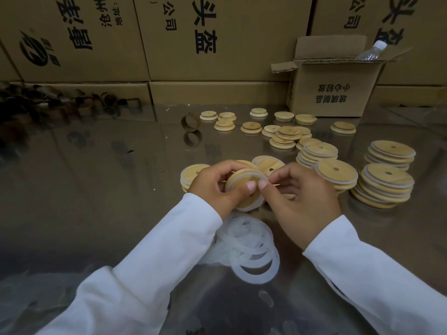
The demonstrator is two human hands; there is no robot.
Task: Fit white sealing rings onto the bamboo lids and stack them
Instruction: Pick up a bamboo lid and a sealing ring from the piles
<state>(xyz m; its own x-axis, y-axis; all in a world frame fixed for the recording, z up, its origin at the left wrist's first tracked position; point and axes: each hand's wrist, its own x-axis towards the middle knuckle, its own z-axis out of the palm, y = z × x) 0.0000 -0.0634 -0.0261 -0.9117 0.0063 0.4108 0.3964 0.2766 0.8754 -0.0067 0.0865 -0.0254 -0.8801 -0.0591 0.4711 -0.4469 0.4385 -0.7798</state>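
Toward the near edge of the shiny surface (108, 189), between our two white sleeves, lies a loose pile of white sealing rings (242, 240), overlapping one another. Just beyond it, lifted off the surface, our hands hold one bamboo lid (246, 200) tilted on edge. Our left hand (212, 187) grips the lid, its fingers (226, 166) curled round the far side and the thumb pressed on the face. Our right hand (297, 197) pinches a white ring (255, 174) at the lid's upper rim, thumb and forefinger closed on it, so that both thumbs almost meet. The ring appears seated along the top of the rim; whether it sits all the way round we cannot tell.

To do this step well, we judge it best to hold the seated part down with the left thumb while the right fingers walk the ring round the rim bit by bit, without twisting it. Then we should check that it lies flat before stacking.

Just behind the hands lie a few more lids (193, 172). Toward the right edge stand stacks of ringed lids (384, 182). Farther back, bare lids (285, 135) lie scattered. At the far edge sits an open box (333, 93) with a plastic bottle (372, 50) in it, backed by a wall of printed cartons (217, 44). At the far left corner is a heap of brown cardboard rings (108, 100).
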